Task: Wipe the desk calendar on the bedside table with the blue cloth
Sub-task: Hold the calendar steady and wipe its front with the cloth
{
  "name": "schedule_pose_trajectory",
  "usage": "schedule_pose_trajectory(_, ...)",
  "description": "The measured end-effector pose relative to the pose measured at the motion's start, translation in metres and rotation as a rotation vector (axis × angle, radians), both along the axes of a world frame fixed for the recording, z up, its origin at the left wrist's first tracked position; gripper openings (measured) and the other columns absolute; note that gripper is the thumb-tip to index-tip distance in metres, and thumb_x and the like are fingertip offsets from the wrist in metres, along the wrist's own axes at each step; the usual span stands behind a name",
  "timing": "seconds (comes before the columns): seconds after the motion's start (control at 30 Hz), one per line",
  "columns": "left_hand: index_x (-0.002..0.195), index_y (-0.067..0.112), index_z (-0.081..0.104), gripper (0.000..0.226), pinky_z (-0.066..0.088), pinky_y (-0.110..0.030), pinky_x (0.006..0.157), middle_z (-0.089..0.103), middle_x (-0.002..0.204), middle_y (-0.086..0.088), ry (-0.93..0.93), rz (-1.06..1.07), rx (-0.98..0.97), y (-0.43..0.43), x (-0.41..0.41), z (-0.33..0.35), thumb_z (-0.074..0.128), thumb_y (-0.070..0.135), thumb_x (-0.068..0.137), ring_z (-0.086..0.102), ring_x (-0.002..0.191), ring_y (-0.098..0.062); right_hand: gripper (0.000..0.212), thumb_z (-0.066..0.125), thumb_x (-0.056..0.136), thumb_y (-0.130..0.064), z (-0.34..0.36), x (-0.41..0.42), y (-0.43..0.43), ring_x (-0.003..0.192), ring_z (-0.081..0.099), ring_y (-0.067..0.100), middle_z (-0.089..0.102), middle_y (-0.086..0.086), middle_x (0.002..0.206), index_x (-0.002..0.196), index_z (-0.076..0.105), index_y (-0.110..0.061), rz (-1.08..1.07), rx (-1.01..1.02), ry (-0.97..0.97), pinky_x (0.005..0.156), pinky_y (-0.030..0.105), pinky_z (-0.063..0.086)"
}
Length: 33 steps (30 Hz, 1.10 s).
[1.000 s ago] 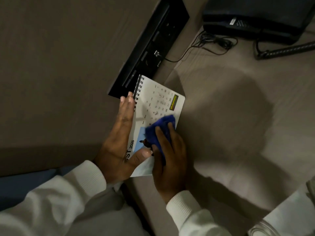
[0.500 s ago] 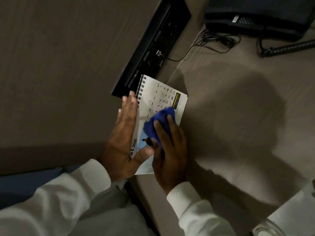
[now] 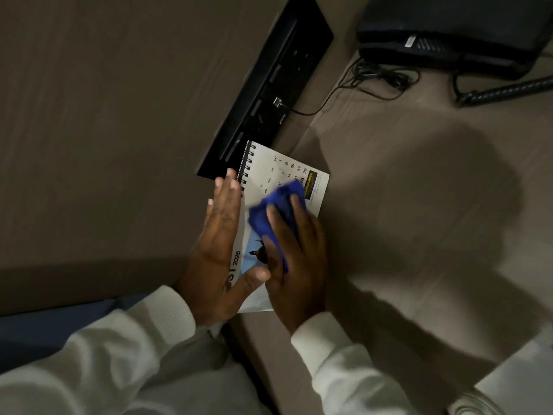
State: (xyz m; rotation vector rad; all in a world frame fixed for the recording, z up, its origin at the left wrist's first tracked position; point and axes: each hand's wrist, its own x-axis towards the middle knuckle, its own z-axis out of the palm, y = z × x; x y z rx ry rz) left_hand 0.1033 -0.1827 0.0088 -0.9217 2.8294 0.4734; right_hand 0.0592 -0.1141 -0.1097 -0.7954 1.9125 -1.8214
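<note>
Head view: desk calendar (image 3: 270, 175) stands on desk (image 3: 389, 205), light, card-stiff, likely to skid; left hand (image 3: 220, 250) flat and splayed bracing spiral-bound edge, right hand (image 3: 294, 256) pressing soft blue cloth (image 3: 276, 209) onto page

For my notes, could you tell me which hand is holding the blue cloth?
The right hand presses the blue cloth on the desk calendar; the left hand lies flat, empty.

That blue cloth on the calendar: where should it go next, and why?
Probably sweep the blue cloth on toward the spiral-bound end: the right hand presses it mid-page, the dates beyond lie uncovered, and the left hand steadies the desk calendar along its edge.
</note>
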Motion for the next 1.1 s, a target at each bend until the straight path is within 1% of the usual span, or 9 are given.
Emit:
schedule_pose_trajectory(0.1,0.153,0.004,-0.006,0.104,0.005,-0.058,0.122,-0.013,0.165,-0.005,-0.011,-0.017,-0.01,-0.001,0.001,0.001,0.023,0.076,0.085,-0.013,0.154,-0.023,0.042,0.049,0.097,-0.024,0.0,-0.026,-0.028,0.138,0.041,0.036,0.04,0.015,0.153,0.139,0.047,-0.021,-0.037,0.018,0.009,0.111,0.044,0.037)
schedule_pose_trajectory(0.2,0.153,0.001,-0.004,0.106,0.008,-0.06,0.122,-0.009,0.165,-0.011,-0.01,-0.011,-0.012,-0.001,0.0,0.001,0.023,0.077,0.084,-0.012,0.154,-0.024,0.04,0.047,0.099,-0.026,-0.009,-0.027,-0.026,0.137,0.041,0.034,0.04,0.011,0.155,0.138,0.051,-0.022,-0.104,0.157,-0.065,0.108,0.049,0.039)
schedule_pose_trajectory(0.4,0.153,-0.001,-0.003,0.109,0.008,-0.06,0.122,-0.012,0.166,-0.003,0.003,0.014,0.015,0.002,0.0,0.003,0.024,0.078,0.082,-0.012,0.154,-0.022,0.046,0.056,0.095,-0.016,-0.008,0.016,0.013,0.136,0.042,0.036,0.04,0.011,0.155,0.14,0.05,-0.022,-0.032,0.053,-0.043,0.109,0.045,0.039)
schedule_pose_trajectory(0.5,0.153,-0.002,-0.003,0.109,0.008,-0.058,0.122,-0.011,0.166,-0.007,-0.004,0.002,0.013,0.002,0.001,0.002,0.024,0.077,0.084,-0.012,0.154,-0.023,0.045,0.053,0.095,-0.023,-0.002,0.001,-0.006,0.134,0.045,0.038,0.043,0.014,0.152,0.14,0.045,-0.025,-0.029,-0.014,0.018,0.107,0.045,0.041)
schedule_pose_trajectory(0.57,0.153,-0.002,-0.003,0.107,0.007,-0.059,0.122,-0.011,0.166,-0.01,-0.008,-0.019,0.009,0.001,0.002,0.002,0.025,0.075,0.085,-0.013,0.154,-0.023,0.044,0.049,0.096,-0.026,0.001,-0.017,-0.027,0.133,0.045,0.038,0.042,0.015,0.152,0.139,0.046,-0.024,-0.04,-0.048,0.014,0.105,0.05,0.042)
schedule_pose_trajectory(0.67,0.153,0.001,-0.004,0.105,0.007,-0.058,0.122,-0.011,0.165,-0.007,0.002,-0.011,0.009,0.001,0.002,0.003,0.028,0.075,0.085,-0.013,0.154,-0.021,0.041,0.049,0.097,-0.023,-0.005,-0.034,-0.042,0.134,0.044,0.036,0.041,0.014,0.153,0.138,0.052,-0.02,-0.11,0.027,-0.039,0.103,0.052,0.044)
schedule_pose_trajectory(0.8,0.154,0.003,-0.002,0.105,0.01,-0.058,0.122,-0.01,0.166,-0.004,0.008,-0.006,-0.017,-0.001,0.004,0.0,0.028,0.076,0.084,-0.011,0.154,-0.021,0.045,0.056,0.096,-0.021,-0.016,-0.012,-0.013,0.135,0.043,0.031,0.041,0.009,0.154,0.139,0.047,-0.027,-0.125,0.177,-0.022,0.106,0.048,0.042)
schedule_pose_trajectory(0.97,0.154,0.003,-0.002,0.107,0.005,-0.05,0.125,-0.011,0.166,-0.006,0.004,-0.016,-0.018,-0.002,0.005,-0.003,0.026,0.077,0.083,-0.012,0.154,-0.02,0.046,0.054,0.096,-0.021,-0.015,0.021,0.014,0.137,0.043,0.034,0.042,0.013,0.153,0.141,0.045,-0.024,-0.022,0.031,0.023,0.11,0.046,0.038)
schedule_pose_trajectory(1.1,0.154,0.002,-0.003,0.107,0.006,-0.056,0.123,-0.01,0.166,-0.008,0.002,-0.035,0.0,-0.003,0.007,-0.002,0.026,0.077,0.083,-0.013,0.154,-0.022,0.042,0.046,0.097,-0.027,-0.002,-0.019,-0.022,0.133,0.046,0.036,0.044,0.014,0.151,0.139,0.044,-0.027,-0.035,-0.041,0.053,0.109,0.042,0.039)
